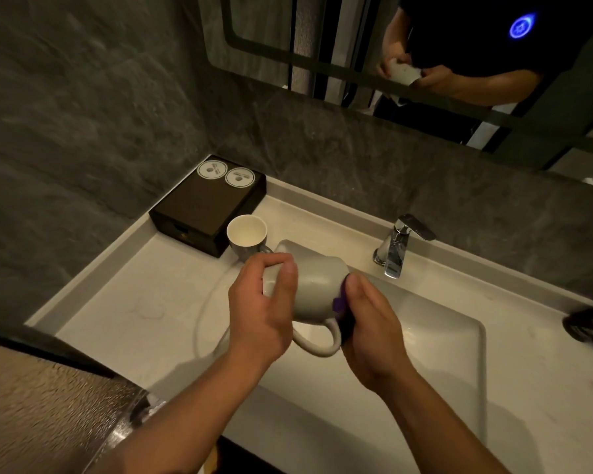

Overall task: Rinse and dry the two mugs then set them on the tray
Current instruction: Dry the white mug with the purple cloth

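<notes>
Seemingly midway: clamps left-hand fingers (pixel 281 270) round grey ceramic mug (pixel 317 285), pinches purple cloth (pixel 338 303) against it with right-hand fingers (pixel 358 289); leaves second upright mug (pixel 246 234) beyond them, placing undone.

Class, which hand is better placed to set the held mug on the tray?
Probably left: the left hand grips the mug, the tray sits to its left; the right hand holds a cloth.

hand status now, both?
Left hand: grips the grey mug by its body.
Right hand: holds a purple cloth at the mug's mouth.
</notes>
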`<action>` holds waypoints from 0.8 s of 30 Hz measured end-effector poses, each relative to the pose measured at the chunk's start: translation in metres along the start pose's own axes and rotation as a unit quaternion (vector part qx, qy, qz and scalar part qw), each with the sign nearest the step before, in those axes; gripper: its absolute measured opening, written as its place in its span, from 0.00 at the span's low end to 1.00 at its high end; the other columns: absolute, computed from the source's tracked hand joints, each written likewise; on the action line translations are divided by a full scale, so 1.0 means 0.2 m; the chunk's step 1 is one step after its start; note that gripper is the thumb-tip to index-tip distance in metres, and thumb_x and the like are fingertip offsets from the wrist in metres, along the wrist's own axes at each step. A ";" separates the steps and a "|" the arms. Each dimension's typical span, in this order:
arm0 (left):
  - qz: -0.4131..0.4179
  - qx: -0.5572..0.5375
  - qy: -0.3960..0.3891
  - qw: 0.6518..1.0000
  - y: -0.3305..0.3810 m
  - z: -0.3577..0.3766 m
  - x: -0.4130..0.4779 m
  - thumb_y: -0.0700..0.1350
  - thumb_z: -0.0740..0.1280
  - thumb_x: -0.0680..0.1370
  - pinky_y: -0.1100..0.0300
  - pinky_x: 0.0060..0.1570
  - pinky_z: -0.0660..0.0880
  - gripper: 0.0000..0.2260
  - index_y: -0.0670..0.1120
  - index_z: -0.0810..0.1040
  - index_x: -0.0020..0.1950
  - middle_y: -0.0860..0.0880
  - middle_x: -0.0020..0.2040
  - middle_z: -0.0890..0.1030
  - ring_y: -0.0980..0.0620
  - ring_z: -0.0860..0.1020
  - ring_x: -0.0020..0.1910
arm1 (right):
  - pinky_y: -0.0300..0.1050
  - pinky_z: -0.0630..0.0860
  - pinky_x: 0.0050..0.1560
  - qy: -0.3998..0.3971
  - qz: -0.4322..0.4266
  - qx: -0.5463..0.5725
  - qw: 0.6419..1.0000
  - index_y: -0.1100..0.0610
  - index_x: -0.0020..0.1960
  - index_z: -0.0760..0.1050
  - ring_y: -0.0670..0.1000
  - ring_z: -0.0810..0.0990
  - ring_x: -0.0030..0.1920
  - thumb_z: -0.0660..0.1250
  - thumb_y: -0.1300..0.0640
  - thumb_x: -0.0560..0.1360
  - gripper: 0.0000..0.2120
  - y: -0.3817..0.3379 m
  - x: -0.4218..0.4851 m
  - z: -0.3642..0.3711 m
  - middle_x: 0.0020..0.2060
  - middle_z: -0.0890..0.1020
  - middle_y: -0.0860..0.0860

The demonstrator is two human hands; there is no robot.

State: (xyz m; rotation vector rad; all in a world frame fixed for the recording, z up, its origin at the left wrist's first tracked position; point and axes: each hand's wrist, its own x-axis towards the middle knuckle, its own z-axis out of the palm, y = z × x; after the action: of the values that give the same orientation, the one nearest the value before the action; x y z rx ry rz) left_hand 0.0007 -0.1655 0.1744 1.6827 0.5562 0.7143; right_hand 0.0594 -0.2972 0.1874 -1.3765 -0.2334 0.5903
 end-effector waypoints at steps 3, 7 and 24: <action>0.084 0.014 -0.051 0.995 -0.06 -0.02 0.00 0.58 0.61 0.79 0.66 0.43 0.80 0.17 0.51 0.75 0.64 0.49 0.59 0.78 0.53 0.81 0.55 | 0.54 0.76 0.51 0.010 0.026 0.022 0.999 0.49 0.53 0.79 0.55 0.78 0.51 0.58 0.44 0.80 0.14 -0.02 0.02 0.00 0.51 0.81 0.55; -0.351 -0.295 -0.023 0.889 0.10 0.02 0.09 0.59 0.67 0.81 0.52 0.42 0.82 0.17 0.48 0.78 0.62 0.42 0.56 0.83 0.44 0.83 0.52 | 0.37 0.76 0.44 -0.021 -0.163 -0.273 0.948 0.49 0.57 0.72 0.44 0.78 0.48 0.50 0.41 0.84 0.16 0.06 -0.01 0.00 0.48 0.78 0.42; -0.327 -0.264 0.018 0.907 0.08 -0.03 0.07 0.60 0.63 0.82 0.48 0.46 0.81 0.15 0.50 0.79 0.58 0.42 0.56 0.83 0.38 0.83 0.56 | 0.42 0.80 0.46 -0.025 -0.184 -0.273 0.944 0.43 0.56 0.70 0.43 0.78 0.52 0.51 0.45 0.85 0.10 0.04 -0.03 0.06 0.49 0.76 0.35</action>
State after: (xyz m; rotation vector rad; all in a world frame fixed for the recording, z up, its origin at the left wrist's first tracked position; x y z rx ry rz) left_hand 0.0060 -0.1555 0.1932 0.8917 0.8140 0.3516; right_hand 0.0454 -0.2893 0.1831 -1.7927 -0.7200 0.2500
